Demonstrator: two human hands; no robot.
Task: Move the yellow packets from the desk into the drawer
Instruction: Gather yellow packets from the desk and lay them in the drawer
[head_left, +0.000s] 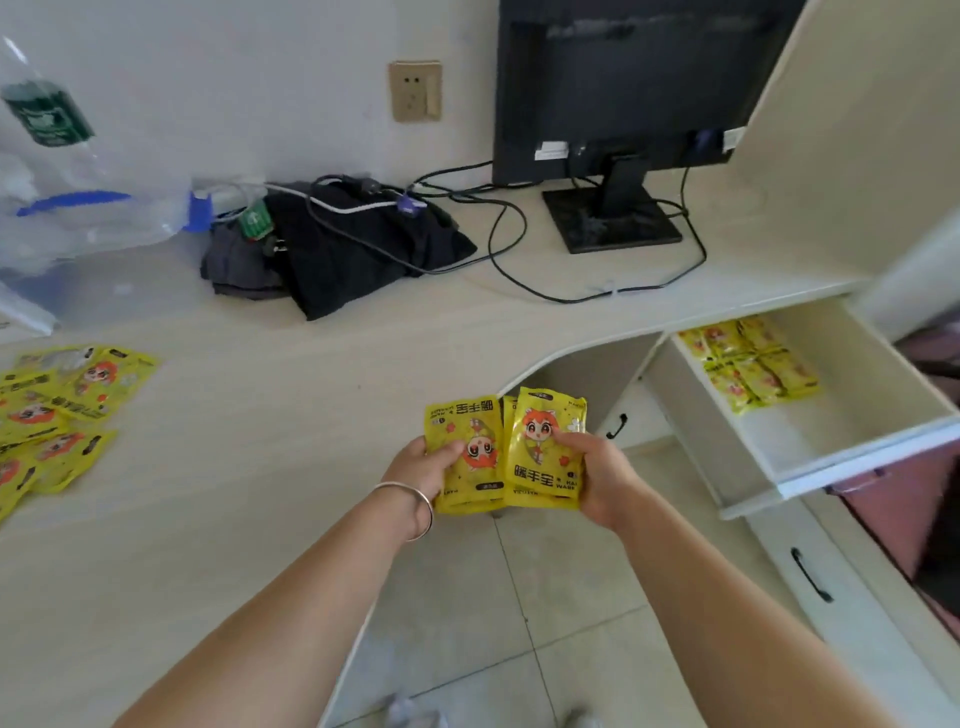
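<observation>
Drawer open above; packets crowd far corner.

Both hands hold a small stack of yellow packets over the desk's near edge, the left hand and right hand each gripping one side. More packets lie far left on the desk, and others sit in the open drawer at right.

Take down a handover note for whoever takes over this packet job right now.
Hands: left hand and right hand both grip the held packets, a small stack, beyond the desk edge above the floor.
Done: drawer open, stored packets lie at its back.
Left: desk pile at the desk's far left; put the held stack in the drawer, then fetch the pile.
</observation>
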